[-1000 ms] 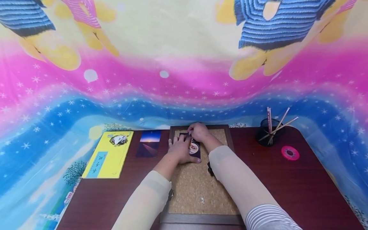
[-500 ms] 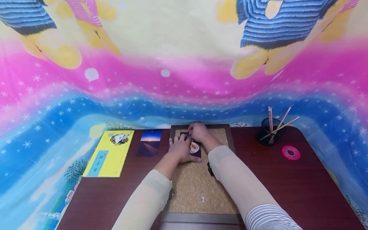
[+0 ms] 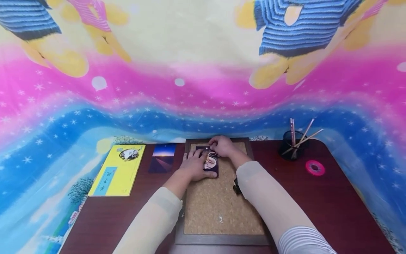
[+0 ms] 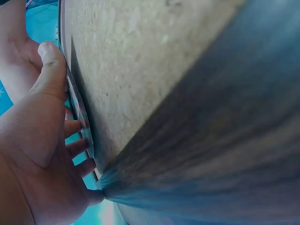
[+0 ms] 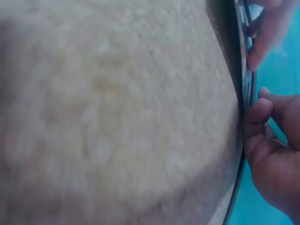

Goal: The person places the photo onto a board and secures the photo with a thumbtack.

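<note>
A dark picture card (image 3: 210,163) with a round white plate on it lies on the upper part of the framed cork board (image 3: 222,201). Across its left side my left hand (image 3: 192,167) is spread, thumb at the lower edge; the left wrist view shows this hand (image 4: 44,136) with its fingers apart on the card (image 4: 82,112). At the card's upper right is my right hand (image 3: 222,146), its fingers curled. In the right wrist view the right hand (image 5: 276,145) has thumb and forefinger bent close together, with nothing visible between them. A small shiny spot shows near the card's top.
Left of the board lie a sunset picture (image 3: 162,158) and a yellow book (image 3: 117,171). To the right stand a black mesh cup (image 3: 292,146) of pencils and a round pink item (image 3: 315,168). A small white mark (image 3: 221,219) shows low on the cork. Patterned cloth hangs behind.
My right hand has shifted slightly right, uncovering more of the card's upper part. My left hand stays spread on the card, its fingers slightly further left. The head view has shifted a little.
</note>
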The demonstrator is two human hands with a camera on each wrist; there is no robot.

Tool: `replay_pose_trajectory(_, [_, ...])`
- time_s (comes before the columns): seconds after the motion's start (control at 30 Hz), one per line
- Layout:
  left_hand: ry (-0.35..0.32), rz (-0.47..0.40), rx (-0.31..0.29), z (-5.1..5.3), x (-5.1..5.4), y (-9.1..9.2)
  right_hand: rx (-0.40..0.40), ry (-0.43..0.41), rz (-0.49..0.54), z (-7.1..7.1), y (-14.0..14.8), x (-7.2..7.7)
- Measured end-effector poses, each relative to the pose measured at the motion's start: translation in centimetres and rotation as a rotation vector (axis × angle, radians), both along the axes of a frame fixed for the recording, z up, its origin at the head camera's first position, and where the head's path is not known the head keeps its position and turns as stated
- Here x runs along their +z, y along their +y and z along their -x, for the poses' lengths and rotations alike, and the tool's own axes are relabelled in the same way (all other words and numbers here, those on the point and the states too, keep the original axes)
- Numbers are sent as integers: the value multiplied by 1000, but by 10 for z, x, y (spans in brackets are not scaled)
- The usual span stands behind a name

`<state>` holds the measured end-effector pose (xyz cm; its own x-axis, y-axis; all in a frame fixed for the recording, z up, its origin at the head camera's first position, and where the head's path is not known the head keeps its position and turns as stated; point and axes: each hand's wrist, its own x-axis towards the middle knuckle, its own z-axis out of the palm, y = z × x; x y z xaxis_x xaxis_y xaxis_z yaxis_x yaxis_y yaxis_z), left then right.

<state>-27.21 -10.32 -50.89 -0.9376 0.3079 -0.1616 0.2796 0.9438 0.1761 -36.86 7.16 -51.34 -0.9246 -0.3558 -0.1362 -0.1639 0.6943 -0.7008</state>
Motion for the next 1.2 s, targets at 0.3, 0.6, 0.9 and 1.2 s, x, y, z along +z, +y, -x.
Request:
replay_pose_trajectory(0.3, [38,-34,-18,-3,-3,-2,19,66,-13,-10,16,14])
replay_pose_trajectory(0.6, [50,-27,-4,-9,0,-8,43,103,18,-24,34,17])
replay_pose_trajectory(0.9, [50,-54,7,-13,-6,-16,58,143,10,-40,57,16])
replay_pose_trajectory(1.2, [49,-47,-22,-18,-1,-12,78,158,2,-55,87,25])
